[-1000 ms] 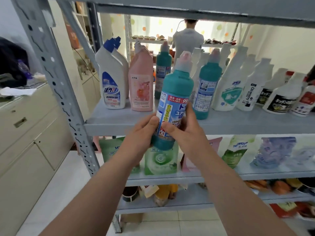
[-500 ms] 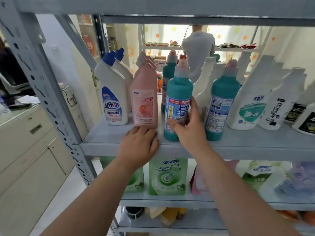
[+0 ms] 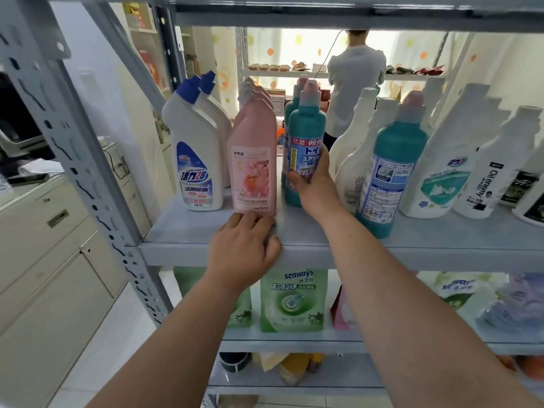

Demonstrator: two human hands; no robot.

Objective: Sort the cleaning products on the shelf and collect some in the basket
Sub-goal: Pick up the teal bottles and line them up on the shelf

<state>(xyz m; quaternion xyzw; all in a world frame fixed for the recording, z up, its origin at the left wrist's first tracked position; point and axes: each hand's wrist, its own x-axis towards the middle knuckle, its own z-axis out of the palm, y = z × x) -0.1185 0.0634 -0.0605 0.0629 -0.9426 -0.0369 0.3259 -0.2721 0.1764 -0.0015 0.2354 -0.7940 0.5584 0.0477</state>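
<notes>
A grey metal shelf [image 3: 441, 248] is seen from above and in front, stocked with upright cleaning bottles; a teal toilet-cleaner bottle [image 3: 307, 125] with a pale pink cap is gripped by the right hand [image 3: 312, 184], whose grip is closed around the lower label, thumb on the front and fingers wrapped behind; the bottle stands upright with its base on or just above the shelf board, directly in front of a second teal bottle and just beside a row of pink bottles [image 3: 254, 169]. The left hand [image 3: 243, 251] is laid flat on the front lip of the shelf, fingers loosely spread and holding nothing, its fingertips just short of the front pink bottle's base. To the left, two white bottles with blue caps [image 3: 195, 154] are lined up one behind the other; to the right, another teal bottle [image 3: 391, 175] stands nearer the edge, then white bottles. Green refill pouches [image 3: 293, 301] are seen on the shelf below; a person in a white top stands far behind; no basket is in view.

The risk is judged to lie in the tight spacing; if the held bottle is pushed back or swung sideways, the pink row or the teal bottle behind could be tipped domino-fashion; the teal bottle near the edge could be knocked off by the right forearm.
</notes>
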